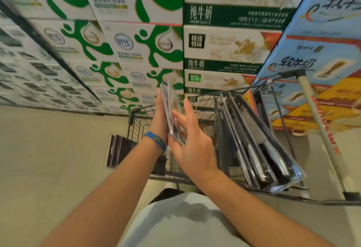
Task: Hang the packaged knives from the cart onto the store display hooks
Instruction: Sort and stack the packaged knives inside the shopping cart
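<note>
A few packaged knives in clear blister packs stand upright between my hands, above the wire cart. My left hand, with a blue wristband, holds the stack from the left; its fingers run up along the packs and its thumb is hidden. My right hand touches the right face of the stack with spread, mostly straight fingers. Several more packaged knives lean on edge in the cart's right side. No display hooks are in view.
Stacked milk cartons form a wall ahead and a blue carton stack rises to the right. The cart's handle bar runs down the right. Dark flat boxes stick out at the cart's left. Beige floor lies to the left.
</note>
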